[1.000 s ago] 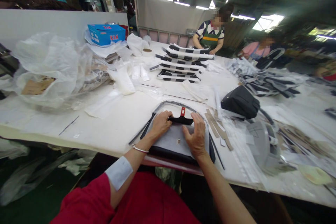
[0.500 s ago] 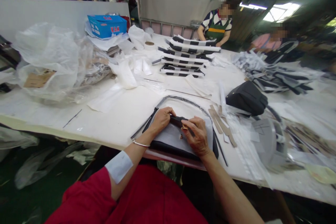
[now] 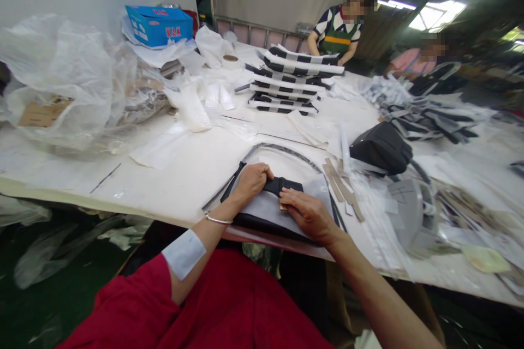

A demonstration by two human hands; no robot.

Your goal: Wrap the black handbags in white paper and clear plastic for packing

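Observation:
A black handbag lies at the table's front edge, partly covered by a pale translucent sheet, its plastic-wrapped handle arching away from me. With closed fingers my left hand pinches one end of a short black strap above the bag. My right hand presses on the strap's near side, its fingers over a small gold-coloured metal piece. The fingers partly hide that piece, so how it joins the strap cannot be made out.
Brown strips and a black boxy bag lie to the right. Beyond my hands stands a stack of black-and-white wrapped pieces. Crumpled plastic and a blue box occupy the left. A co-worker stands across the table.
The black strap has turned so its broad face shows. My right hand has flattened and lowered over the gold-coloured piece; the left keeps its pinch. The view has shifted slightly.

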